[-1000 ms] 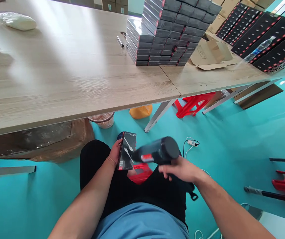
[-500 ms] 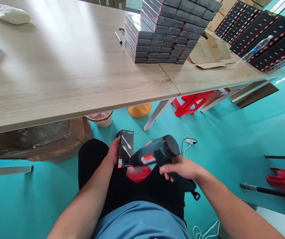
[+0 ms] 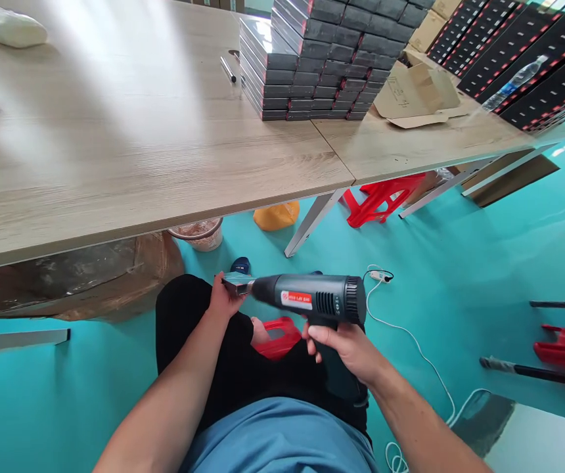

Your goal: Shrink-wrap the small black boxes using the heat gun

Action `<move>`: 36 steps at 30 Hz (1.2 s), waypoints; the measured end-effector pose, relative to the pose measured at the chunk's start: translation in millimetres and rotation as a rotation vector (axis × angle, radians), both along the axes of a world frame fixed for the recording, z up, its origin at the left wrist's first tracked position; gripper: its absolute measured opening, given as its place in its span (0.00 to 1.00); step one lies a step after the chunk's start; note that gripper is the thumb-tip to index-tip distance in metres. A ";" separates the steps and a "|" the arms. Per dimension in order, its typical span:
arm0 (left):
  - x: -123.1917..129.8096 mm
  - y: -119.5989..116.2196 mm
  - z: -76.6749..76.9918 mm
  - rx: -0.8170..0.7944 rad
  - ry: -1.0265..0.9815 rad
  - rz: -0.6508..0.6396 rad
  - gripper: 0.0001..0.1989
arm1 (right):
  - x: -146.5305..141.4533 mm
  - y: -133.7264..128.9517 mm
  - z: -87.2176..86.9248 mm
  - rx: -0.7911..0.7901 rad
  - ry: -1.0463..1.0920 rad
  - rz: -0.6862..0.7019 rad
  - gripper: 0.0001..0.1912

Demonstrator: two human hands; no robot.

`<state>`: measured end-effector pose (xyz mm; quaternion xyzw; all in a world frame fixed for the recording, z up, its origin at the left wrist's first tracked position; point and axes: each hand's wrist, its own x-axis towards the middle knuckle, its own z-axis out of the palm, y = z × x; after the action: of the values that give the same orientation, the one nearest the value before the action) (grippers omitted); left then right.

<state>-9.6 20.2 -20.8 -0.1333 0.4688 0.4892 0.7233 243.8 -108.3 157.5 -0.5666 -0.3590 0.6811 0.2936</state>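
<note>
My right hand (image 3: 334, 341) is wrapped round the grip of a dark heat gun (image 3: 307, 293) with a red label on its barrel. The gun lies level above my lap, its nozzle pointing left. At the nozzle's tip, my left hand (image 3: 224, 299) holds a small flat box (image 3: 237, 284), turned so that mostly its thin edge and a shiny side show. The nozzle overlaps the box's near end; whether they touch I cannot tell. Part of the left hand's fingers is hidden behind the box.
A wooden table (image 3: 164, 151) stands ahead with stacked dark boxes (image 3: 307, 79), a pen (image 3: 228, 69) and flattened cardboard (image 3: 415, 95). Beneath it are a waste basket (image 3: 203, 236), a yellow bag (image 3: 276, 215) and a red stool (image 3: 381, 200). A white cord (image 3: 425, 355) runs across the floor.
The box has turned from showing its printed face to showing its edge. The heat gun has swung level, with its nozzle now at the box.
</note>
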 end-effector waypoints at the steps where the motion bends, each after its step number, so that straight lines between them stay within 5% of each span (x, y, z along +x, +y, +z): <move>1: -0.5 -0.2 -1.8 -0.006 0.008 0.021 0.21 | -3.0 0.8 -0.9 0.020 -0.033 -0.029 0.16; 6: -3.3 -0.8 -10.5 -0.020 -0.025 0.002 0.24 | -10.2 3.6 -0.8 -0.004 0.007 0.105 0.16; 10: -3.5 0.0 -13.9 -0.002 -0.059 0.080 0.22 | -12.8 4.4 -0.8 0.086 -0.126 0.013 0.15; 15: -3.8 3.5 -14.9 -0.001 0.004 0.099 0.16 | -16.7 1.2 -2.5 0.032 -0.041 0.086 0.16; 21: -6.2 2.1 -7.7 0.058 -0.007 0.095 0.17 | 7.0 -3.4 -2.9 -0.016 -0.015 -0.157 0.20; 29: -4.8 -1.5 -0.7 0.111 -0.033 0.062 0.25 | 21.6 -10.0 -2.0 -0.099 0.088 -0.191 0.20; 36: -6.0 -4.9 -0.2 0.125 -0.026 0.074 0.16 | 19.4 -3.2 -3.2 -0.110 0.099 -0.221 0.21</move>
<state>-15.5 15.3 -21.0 -0.1116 0.4227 0.5420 0.7177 263.2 -111.5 154.3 -0.5838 -0.2415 0.6902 0.3529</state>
